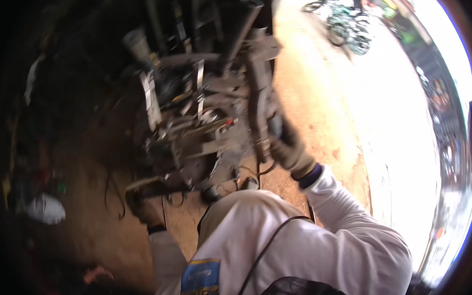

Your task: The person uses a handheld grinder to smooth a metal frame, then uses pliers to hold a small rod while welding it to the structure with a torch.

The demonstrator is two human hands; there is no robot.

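A brown, worn metal workbench or stand [240, 131], heaped with metal parts and tools, stands in front of me. At its near left corner is my left hand [140, 204] in a dark glove, beside a dark bar-like edge; shadow and blur hide its fingers. My right hand [292, 152], in a tan and grey glove, is against the right side, next to a thick curved metal piece [257, 94]. Its fingers look curled round something there, but blur hides what. Two pale metal strips [151, 101] lie across the pile, and a small red piece [230, 122] shows among it.
Brown floor [323, 108] runs along the right into bright light. A tangled greenish heap [349, 29] lies at the far right. On the left are a white bag-like bundle [47, 208] and dark clutter. A dark cord [265, 245] crosses my white clothing.
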